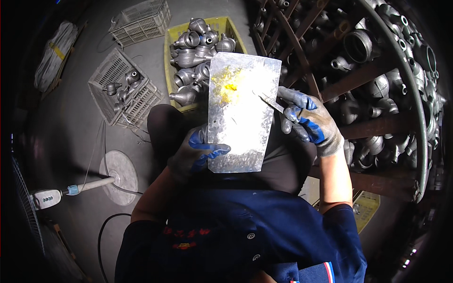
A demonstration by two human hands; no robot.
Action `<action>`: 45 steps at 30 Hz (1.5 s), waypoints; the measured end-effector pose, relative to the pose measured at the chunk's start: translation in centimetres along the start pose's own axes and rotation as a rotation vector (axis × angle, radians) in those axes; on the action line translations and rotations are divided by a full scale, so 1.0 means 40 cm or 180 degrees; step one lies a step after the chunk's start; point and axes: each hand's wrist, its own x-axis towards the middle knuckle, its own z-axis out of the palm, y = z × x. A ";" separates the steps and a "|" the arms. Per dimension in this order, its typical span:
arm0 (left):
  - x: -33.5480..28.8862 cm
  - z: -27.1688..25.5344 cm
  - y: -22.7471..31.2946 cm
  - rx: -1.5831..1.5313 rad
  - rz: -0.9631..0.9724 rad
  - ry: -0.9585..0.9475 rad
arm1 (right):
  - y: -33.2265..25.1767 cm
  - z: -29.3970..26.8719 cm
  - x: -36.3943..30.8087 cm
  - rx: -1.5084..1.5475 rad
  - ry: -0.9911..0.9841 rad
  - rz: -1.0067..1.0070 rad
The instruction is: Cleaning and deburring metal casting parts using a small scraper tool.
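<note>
At centre, a flat, silvery sheet-metal plate [240,122] is pinched at eight o'clock by the blue-and-grey-gloved left grip [200,147], a slim metal blade [272,103] at two by the matching right grip [307,119], and yellow paste-like residue [230,87] at eleven could be smeared should the one-sided hold be slackened.

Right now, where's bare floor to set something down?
Floor between the white bundle and the lower grey crate; also between that crate and the round base, but cords run there. Crowded: the yellow crate, heaped with metal parts beyond the plate, and the packed rack at right.
</note>
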 end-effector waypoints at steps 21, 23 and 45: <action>0.002 0.024 0.003 0.0360 -0.0088 0.0378 | 0.018 0.105 -0.015 -0.3563 0.1732 -0.1164; 0.007 0.015 -0.014 0.0250 -0.0002 0.0303 | 0.026 0.124 -0.020 -0.3368 0.1545 -0.1458; -0.009 0.011 -0.032 0.0432 0.0121 0.0071 | 0.012 0.181 -0.018 -0.3931 0.1358 -0.0854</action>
